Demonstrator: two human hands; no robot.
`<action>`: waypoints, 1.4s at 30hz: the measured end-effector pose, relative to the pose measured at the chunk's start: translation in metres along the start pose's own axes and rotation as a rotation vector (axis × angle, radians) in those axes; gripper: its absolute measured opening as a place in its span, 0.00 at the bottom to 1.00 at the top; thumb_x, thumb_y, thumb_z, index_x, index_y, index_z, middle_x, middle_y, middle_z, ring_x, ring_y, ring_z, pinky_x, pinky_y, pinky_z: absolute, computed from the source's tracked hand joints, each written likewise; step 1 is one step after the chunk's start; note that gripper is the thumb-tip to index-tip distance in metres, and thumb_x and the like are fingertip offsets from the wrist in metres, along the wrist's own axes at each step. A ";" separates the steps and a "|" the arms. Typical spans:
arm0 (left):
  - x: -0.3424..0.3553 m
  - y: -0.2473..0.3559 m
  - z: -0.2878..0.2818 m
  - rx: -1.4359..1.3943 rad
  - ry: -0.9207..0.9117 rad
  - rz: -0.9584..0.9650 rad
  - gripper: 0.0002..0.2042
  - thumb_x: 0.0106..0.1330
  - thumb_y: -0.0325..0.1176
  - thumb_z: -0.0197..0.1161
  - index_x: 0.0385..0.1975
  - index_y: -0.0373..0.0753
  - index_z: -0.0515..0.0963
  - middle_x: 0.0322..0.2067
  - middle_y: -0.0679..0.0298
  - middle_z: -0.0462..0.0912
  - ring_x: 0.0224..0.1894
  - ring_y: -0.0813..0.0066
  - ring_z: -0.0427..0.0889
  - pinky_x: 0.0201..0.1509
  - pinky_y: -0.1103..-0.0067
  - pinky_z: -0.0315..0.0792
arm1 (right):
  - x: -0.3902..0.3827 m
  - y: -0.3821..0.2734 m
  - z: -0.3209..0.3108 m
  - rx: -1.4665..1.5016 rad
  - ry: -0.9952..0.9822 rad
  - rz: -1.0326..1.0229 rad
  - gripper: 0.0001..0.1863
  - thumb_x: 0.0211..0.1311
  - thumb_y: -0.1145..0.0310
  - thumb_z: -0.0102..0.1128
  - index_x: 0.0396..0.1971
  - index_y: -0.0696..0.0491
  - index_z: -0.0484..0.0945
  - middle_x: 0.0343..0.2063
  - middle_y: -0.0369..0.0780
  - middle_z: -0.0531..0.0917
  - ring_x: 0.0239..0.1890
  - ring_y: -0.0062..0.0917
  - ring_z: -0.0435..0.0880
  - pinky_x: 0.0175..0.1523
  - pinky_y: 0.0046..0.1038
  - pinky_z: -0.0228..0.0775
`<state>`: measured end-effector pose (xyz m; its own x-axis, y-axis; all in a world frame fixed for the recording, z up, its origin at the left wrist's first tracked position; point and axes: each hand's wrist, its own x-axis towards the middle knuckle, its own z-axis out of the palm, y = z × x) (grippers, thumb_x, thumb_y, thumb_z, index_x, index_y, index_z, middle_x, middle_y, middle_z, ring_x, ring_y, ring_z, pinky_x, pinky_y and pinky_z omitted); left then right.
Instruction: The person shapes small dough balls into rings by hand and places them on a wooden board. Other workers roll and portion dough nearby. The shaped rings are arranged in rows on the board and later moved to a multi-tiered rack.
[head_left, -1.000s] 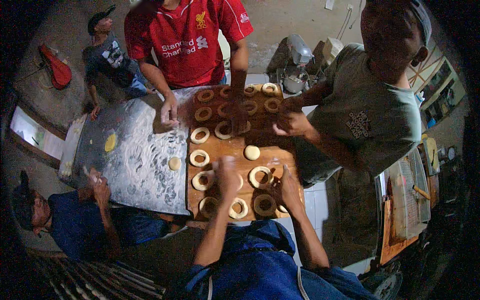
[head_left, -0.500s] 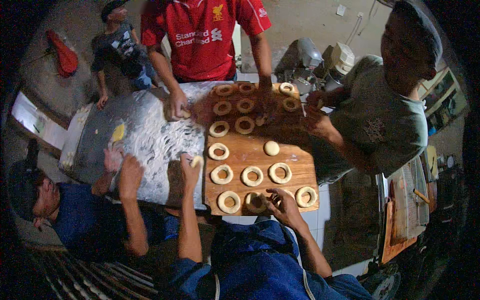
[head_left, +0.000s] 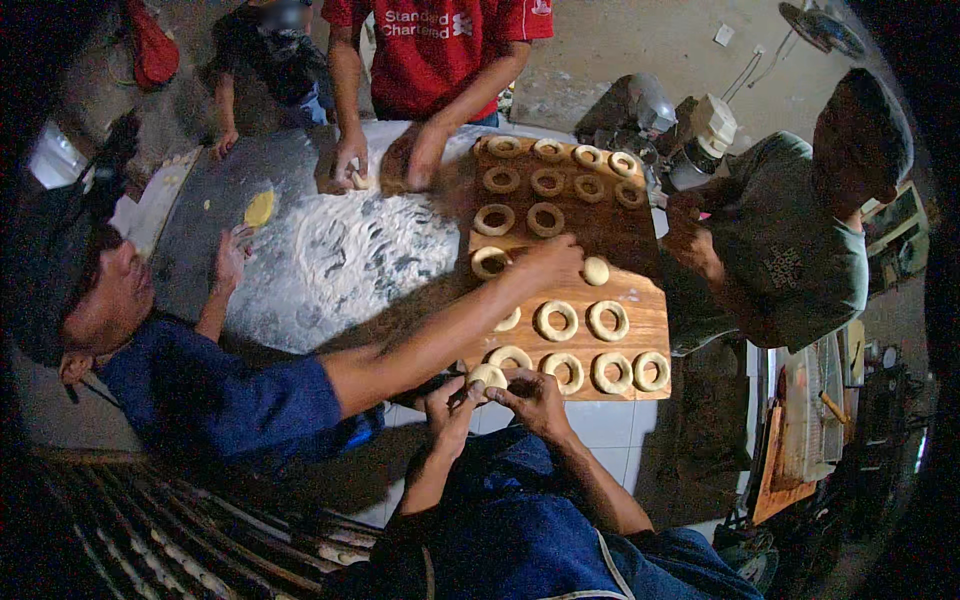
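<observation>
Just in front of my body, both hands meet on a pale round piece of dough (head_left: 488, 376) at the near left corner of the wooden board (head_left: 640, 300). My left hand (head_left: 447, 414) grips it from the left with bent fingers. From the right, my right hand (head_left: 538, 405) pinches its edge between thumb and fingers. Rows of dough rings (head_left: 541, 321) lie on the board, several of them close to my fingers. Farther off, a plain dough ball (head_left: 596, 271) sits near the board's middle, with a co-worker's hand (head_left: 556, 262) beside it.
The co-worker's forearm (head_left: 420, 350) crosses from the left over the board. A floured table (head_left: 350, 250) adjoins the board, with a yellow scraper-like piece (head_left: 259, 209) on it. Across it, a person in red (head_left: 440, 60) works dough; another person (head_left: 780, 250) stands right. Mixers (head_left: 650, 105) stand behind.
My left hand has come from the floured table to meet my right hand on the dough. My right hand has left the ring on the board. The left co-worker's arm now stretches over the board.
</observation>
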<state>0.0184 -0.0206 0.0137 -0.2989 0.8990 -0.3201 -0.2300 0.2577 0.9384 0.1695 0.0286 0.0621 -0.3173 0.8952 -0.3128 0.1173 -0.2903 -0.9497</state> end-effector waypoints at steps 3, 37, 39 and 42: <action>-0.008 0.009 -0.015 -0.026 -0.071 -0.013 0.12 0.64 0.36 0.63 0.39 0.34 0.79 0.31 0.68 0.80 0.30 0.81 0.78 0.33 0.83 0.74 | -0.005 -0.019 0.019 -0.036 0.011 -0.032 0.16 0.53 0.71 0.70 0.40 0.64 0.80 0.35 0.39 0.83 0.39 0.20 0.80 0.47 0.24 0.73; 0.027 -0.003 -0.006 0.281 -0.171 0.336 0.17 0.73 0.44 0.37 0.39 0.34 0.66 0.31 0.58 0.73 0.35 0.60 0.72 0.40 0.64 0.66 | 0.014 -0.004 0.047 -0.339 0.135 0.049 0.26 0.72 0.52 0.35 0.50 0.61 0.72 0.25 0.54 0.80 0.28 0.48 0.77 0.34 0.44 0.66; 0.042 -0.028 0.002 -0.599 -0.050 -0.195 0.24 0.75 0.48 0.35 0.53 0.34 0.69 0.44 0.56 0.74 0.47 0.62 0.74 0.58 0.72 0.65 | 0.017 0.019 0.044 -0.176 0.180 -0.162 0.24 0.72 0.56 0.37 0.54 0.58 0.70 0.27 0.54 0.80 0.29 0.48 0.77 0.32 0.44 0.66; 0.034 0.014 0.033 -0.007 -0.157 0.214 0.21 0.75 0.49 0.37 0.41 0.35 0.70 0.35 0.65 0.70 0.41 0.72 0.73 0.46 0.74 0.70 | 0.020 0.043 0.021 -0.334 0.230 -0.373 0.22 0.71 0.58 0.40 0.54 0.57 0.71 0.29 0.53 0.80 0.27 0.45 0.77 0.30 0.43 0.66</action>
<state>0.0357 0.0248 0.0199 -0.1943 0.9768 -0.0901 -0.1838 0.0540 0.9815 0.1484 0.0267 0.0150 -0.1852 0.9785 0.0904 0.3407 0.1502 -0.9281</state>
